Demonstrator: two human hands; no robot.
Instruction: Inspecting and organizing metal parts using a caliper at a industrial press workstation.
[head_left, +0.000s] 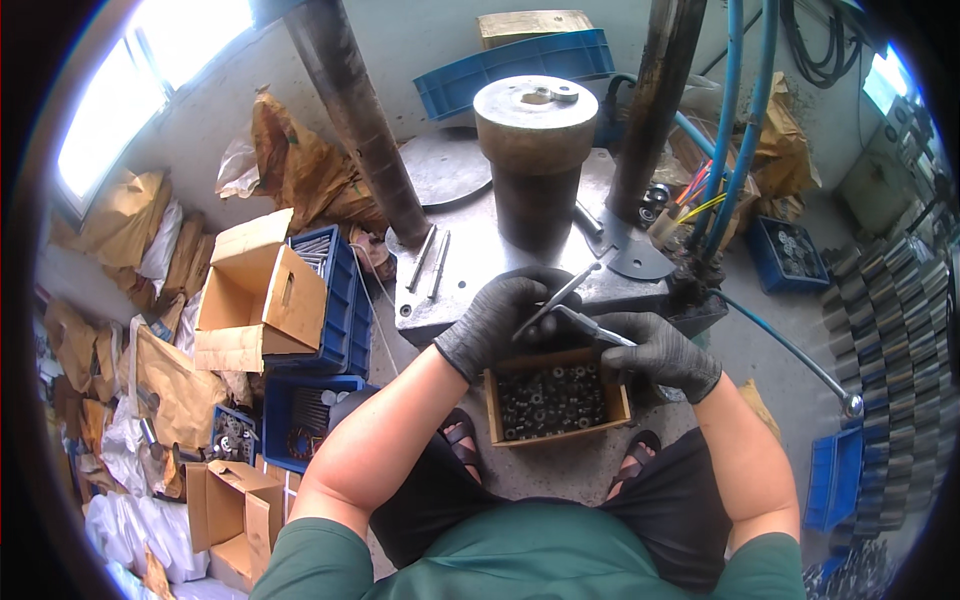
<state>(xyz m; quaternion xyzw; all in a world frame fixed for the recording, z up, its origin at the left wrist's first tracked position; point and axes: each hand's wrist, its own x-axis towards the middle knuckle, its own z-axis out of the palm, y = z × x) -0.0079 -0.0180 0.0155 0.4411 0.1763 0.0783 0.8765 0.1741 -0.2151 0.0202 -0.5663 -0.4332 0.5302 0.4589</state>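
My left hand [500, 318], in a dark grey glove, is closed around a slim metal rod [572, 284] that slants up to the right. In my right hand [668, 352], gloved alike, is a second silvery metal rod [590, 325], pointing up and left so that its end comes close to the left hand's fingers. Below both hands stands an open carton [492, 412] with many small dark ring-shaped parts [550, 402]. Two more metal rods [438, 264] lie on the steel plate [470, 290] beyond my left hand. Whether the held rods touch cannot be made out.
A thick steel cylinder [535, 190] rises from the plate, a small metal part [550, 94] on its top. Upright columns [365, 130] flank it. Blue crates [345, 310] and an open cardboard box [290, 290] stand left; blue hoses [735, 130] and stacked metal parts [890, 340] are right.
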